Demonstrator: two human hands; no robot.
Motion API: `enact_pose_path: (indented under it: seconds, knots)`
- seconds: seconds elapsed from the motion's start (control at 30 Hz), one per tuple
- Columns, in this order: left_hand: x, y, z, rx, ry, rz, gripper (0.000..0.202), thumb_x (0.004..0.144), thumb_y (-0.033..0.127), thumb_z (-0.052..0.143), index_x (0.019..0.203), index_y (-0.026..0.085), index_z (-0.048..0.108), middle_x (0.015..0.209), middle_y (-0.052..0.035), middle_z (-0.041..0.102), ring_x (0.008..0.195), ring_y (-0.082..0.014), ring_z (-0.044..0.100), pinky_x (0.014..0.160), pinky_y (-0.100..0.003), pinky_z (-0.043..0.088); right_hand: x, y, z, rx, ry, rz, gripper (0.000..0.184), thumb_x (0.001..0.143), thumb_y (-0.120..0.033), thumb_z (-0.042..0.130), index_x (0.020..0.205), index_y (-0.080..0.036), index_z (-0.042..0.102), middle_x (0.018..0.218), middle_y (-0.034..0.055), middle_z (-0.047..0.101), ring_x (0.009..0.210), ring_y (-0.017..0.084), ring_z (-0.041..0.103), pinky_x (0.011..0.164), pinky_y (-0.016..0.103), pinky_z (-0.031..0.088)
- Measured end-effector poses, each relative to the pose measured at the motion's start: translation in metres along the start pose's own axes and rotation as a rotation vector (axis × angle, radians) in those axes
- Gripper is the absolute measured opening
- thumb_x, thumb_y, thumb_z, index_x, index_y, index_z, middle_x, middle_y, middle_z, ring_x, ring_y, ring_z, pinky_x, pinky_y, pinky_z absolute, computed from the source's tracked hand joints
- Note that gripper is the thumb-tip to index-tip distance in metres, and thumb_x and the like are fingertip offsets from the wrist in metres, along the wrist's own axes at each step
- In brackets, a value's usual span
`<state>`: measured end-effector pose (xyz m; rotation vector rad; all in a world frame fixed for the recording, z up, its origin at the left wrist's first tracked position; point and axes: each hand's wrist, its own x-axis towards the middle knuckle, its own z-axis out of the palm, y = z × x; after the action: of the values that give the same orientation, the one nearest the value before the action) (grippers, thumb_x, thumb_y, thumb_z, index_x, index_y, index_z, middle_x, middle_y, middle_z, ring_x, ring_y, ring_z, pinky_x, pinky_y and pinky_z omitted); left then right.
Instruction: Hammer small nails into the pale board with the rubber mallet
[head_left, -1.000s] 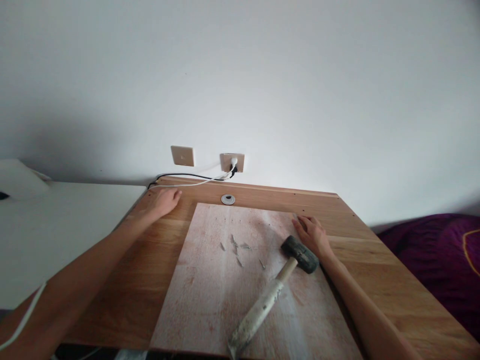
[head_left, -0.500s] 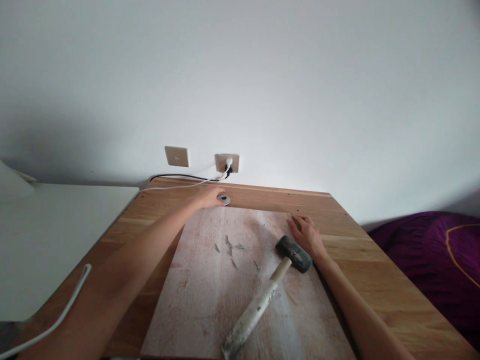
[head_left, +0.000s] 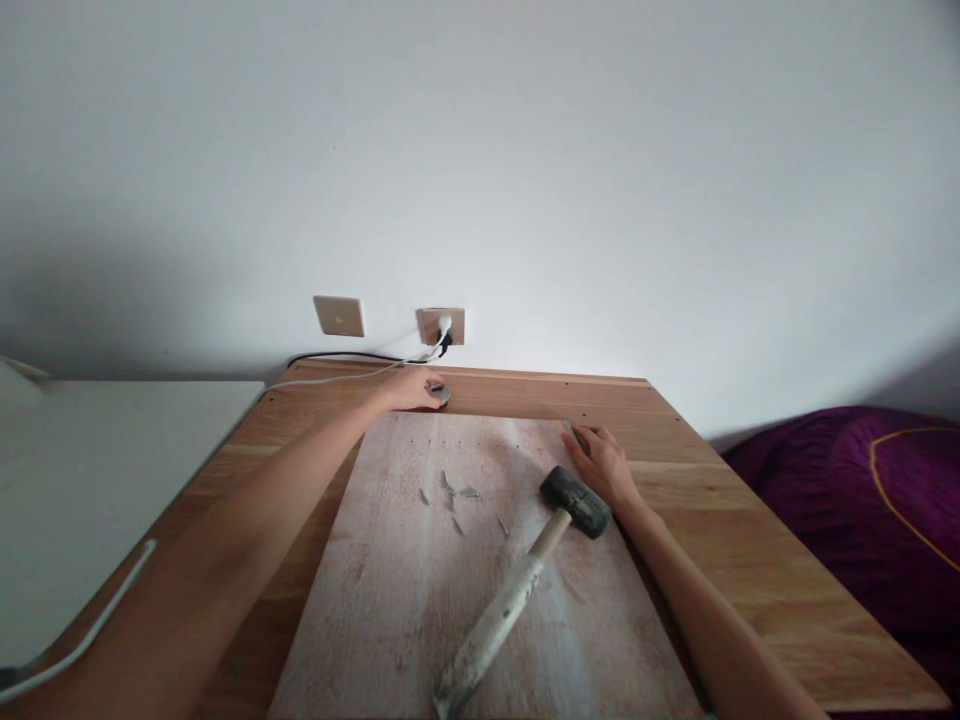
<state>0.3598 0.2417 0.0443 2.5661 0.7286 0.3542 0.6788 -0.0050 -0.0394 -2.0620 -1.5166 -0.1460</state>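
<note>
Near the front edge, the mallet (head_left: 512,590) lies diagonally on the board (head_left: 375,600), handle end toward the viewer, head up and right. Board is flat on the wooden surface (head_left: 750,560). White cord (head_left: 82,630) crosses by the left arm, low left. Farther up the board: small loose nails (head_left: 451,498), left of the mallet head, well apart from both hands. Mallet head sits just below the right hand (head_left: 600,465); its fingers bend over the board's far right corner, by a small grey piece, grip unclear. Right forearm runs up from lower right along the board's edge. Left hand (head_left: 409,388) is past the board's far edge, fingers touching the left side of the round grommet (head_left: 444,396); can't tell if they pinch it. Left arm stretched diagonally, low over the surface. Behind: white cable (head_left: 337,379), black cable (head_left: 352,354), wall socket (head_left: 427,324).
</note>
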Motion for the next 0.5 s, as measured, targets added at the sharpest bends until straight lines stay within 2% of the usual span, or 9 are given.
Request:
enact_pose_path:
  seconds: [0.13,0.27,0.37,0.5]
  knots:
    - [-0.005,0.0,-0.011,0.0,-0.001,-0.056,0.034,0.076,0.037,0.069,0.1,0.017,0.083,0.08,-0.0006,0.076,0.074,-0.0172,0.063,0.068,-0.025,0.041,0.0,0.0,0.0,-0.002,0.003,0.005,0.042,0.105,-0.045,0.044,0.116,-0.02,0.075,0.114,0.0141,0.07,0.11,0.03,0.065,0.098,0.044,0.051]
    - [-0.03,-0.02,-0.026,0.031,0.071,-0.087,0.037,0.076,0.037,0.069,0.102,0.015,0.083,0.074,-0.0006,0.074,0.067,-0.0153,0.061,0.064,-0.024,0.04,0.0,0.002,0.002,-0.009,0.007,0.005,0.041,0.104,-0.045,0.045,0.115,-0.021,0.075,0.114,0.014,0.071,0.109,0.03,0.066,0.097,0.045,0.052]
    - [-0.07,-0.043,-0.048,0.064,0.127,-0.081,0.042,0.08,0.044,0.067,0.109,0.017,0.082,0.09,-0.0045,0.079,0.074,-0.0176,0.066,0.069,-0.025,0.047,0.001,0.005,0.004,-0.01,0.006,0.01,0.042,0.103,-0.047,0.045,0.115,-0.021,0.075,0.115,0.0139,0.071,0.111,0.031,0.065,0.098,0.046,0.051]
    - [-0.147,-0.081,-0.093,0.186,0.28,-0.25,0.053,0.078,0.056,0.065,0.115,0.02,0.079,0.125,-0.0079,0.076,0.101,-0.0229,0.07,0.09,-0.028,0.054,0.002,0.009,0.006,-0.017,-0.006,0.026,0.042,0.102,-0.047,0.045,0.115,-0.021,0.075,0.116,0.0144,0.071,0.112,0.032,0.065,0.099,0.048,0.051]
